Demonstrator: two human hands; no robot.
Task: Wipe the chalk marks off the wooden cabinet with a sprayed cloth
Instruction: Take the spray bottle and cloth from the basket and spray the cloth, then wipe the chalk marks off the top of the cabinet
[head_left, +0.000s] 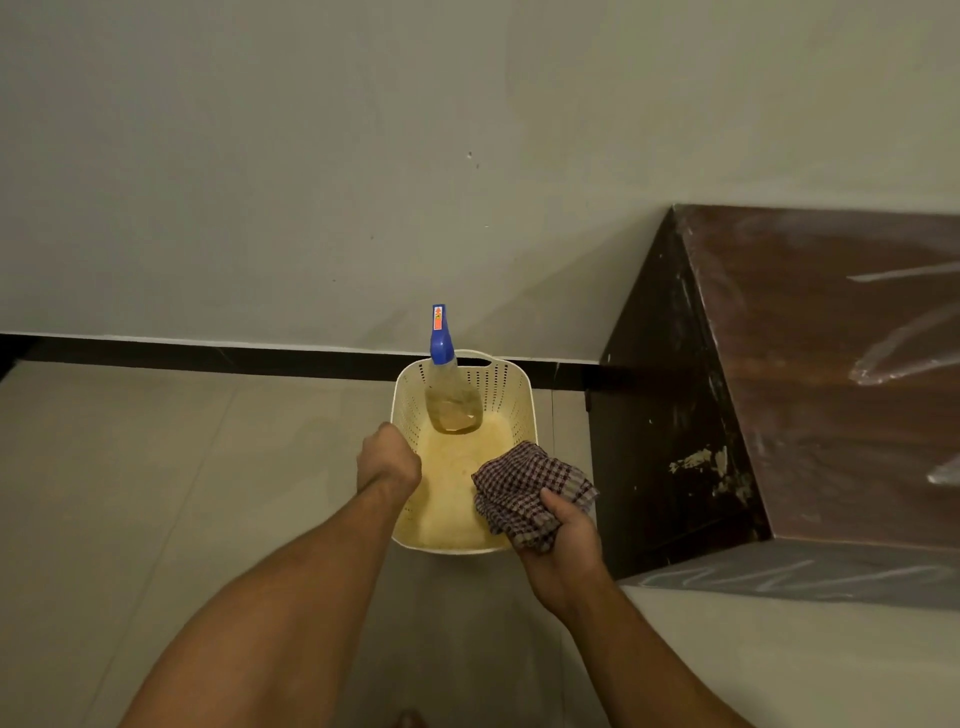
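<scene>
**Chalk all there, cloth only just in hand**

Checked fabric is the one thing ready so far: the right hand (558, 525) has its fingers clamped round a bunched maroon-and-white cloth (524, 488), holding it over the near right corner of a cream perforated basket (511, 395) that sits on the tiled floor (156, 467) against the wall. The left hand (389, 460) is curled into a loose fist at the basket's left rim; from this angle I cannot tell whether it grips the rim or merely rests against it.

A spray bottle (447, 384) with a blue trigger head stands inside the basket at the far end, leaning against the back wall, touched by neither hand. Whether the cloth is already damp cannot be judged.

To the right stands the wooden cabinet (831, 415), just beside the basket. Its brown top carries pale chalk marks (893, 358), long strokes and smears, and a zigzag scrawl shows on the nearer dark face low in the view.

By my reading the task is at its start: cloth fetched, spraying probably not done, and all the wiping still to do.
</scene>
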